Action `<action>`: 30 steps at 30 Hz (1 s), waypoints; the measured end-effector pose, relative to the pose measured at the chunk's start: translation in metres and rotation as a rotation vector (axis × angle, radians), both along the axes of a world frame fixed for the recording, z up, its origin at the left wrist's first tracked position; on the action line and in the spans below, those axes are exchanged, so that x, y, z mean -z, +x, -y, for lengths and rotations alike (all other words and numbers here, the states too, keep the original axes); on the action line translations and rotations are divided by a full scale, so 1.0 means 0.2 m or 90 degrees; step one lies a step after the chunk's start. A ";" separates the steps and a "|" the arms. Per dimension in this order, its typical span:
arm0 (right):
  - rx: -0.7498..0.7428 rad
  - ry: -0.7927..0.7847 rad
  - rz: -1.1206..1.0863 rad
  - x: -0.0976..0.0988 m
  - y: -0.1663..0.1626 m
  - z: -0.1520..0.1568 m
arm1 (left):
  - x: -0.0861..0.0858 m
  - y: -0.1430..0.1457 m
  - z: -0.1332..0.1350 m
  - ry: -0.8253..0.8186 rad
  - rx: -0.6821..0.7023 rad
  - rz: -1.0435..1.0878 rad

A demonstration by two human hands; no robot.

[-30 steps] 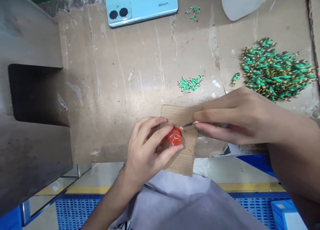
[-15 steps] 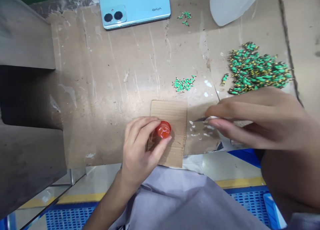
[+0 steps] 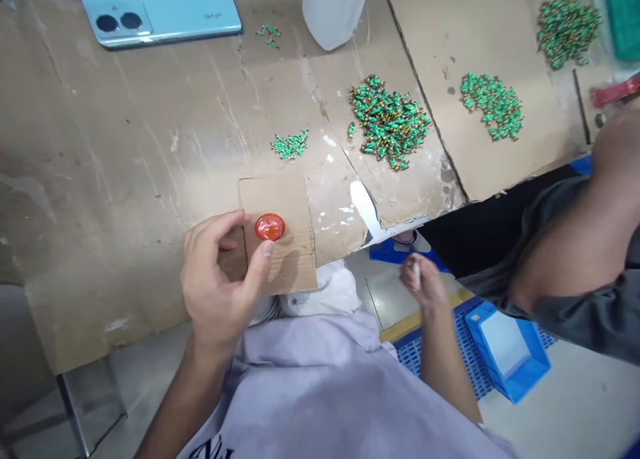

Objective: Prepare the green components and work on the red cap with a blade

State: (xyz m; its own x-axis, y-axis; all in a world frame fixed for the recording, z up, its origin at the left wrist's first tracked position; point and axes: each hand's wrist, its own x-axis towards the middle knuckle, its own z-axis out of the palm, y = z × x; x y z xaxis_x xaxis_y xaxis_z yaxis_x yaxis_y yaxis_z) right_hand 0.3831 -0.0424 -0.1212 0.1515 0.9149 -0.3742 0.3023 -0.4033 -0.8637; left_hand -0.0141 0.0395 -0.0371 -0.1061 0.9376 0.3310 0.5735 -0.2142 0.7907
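Note:
A small red cap (image 3: 270,227) holding orange liquid sits on a loose cardboard piece (image 3: 287,259) at the table's near edge. My left hand (image 3: 217,282) curls around the cap, thumb at its near rim and forefinger just to its left. Below the table edge and off the table is my right hand (image 3: 423,286), fingers pinched on a thin pale tool (image 3: 415,266) whose tip is hidden. A small heap of green parts (image 3: 290,144) lies beyond the cardboard piece.
A light blue phone (image 3: 160,9) and a white bottle (image 3: 335,9) lie at the far edge. Bigger green heaps (image 3: 390,120) (image 3: 493,104) lie to the right. Another person's arm (image 3: 575,246) reaches in at right. Blue bins (image 3: 505,349) stand on the floor.
My view has swung right and pulled back. My right hand left the cardboard piece with the tool and dropped below the table edge. My left hand stays at the red cap.

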 end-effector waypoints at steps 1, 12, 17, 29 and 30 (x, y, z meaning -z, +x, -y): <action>0.024 -0.042 0.013 0.10 -0.04 0.02 | 0.00 0.00 0.00 0.004 -0.006 0.010; 0.158 -0.171 -0.055 0.33 -0.11 0.11 | 0.01 0.01 -0.01 -0.007 -0.031 0.085; 0.161 -0.088 -0.128 0.13 -0.18 0.04 | -0.01 0.01 0.00 -0.014 -0.035 0.119; 0.257 0.018 -0.145 -0.22 -0.35 -0.18 | 0.03 0.00 0.01 -0.009 -0.052 0.111; 0.258 0.023 -0.147 -0.24 -0.35 -0.19 | 0.03 0.00 0.01 -0.008 -0.052 0.113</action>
State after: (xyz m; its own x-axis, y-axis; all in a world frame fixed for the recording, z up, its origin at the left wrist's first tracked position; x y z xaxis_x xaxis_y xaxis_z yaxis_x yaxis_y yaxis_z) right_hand 0.3128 -0.0053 -0.0740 0.4158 0.8121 -0.4094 -0.0757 -0.4177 -0.9054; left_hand -0.0141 0.0377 -0.0429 -0.2381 0.9274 0.2885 0.4404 -0.1616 0.8831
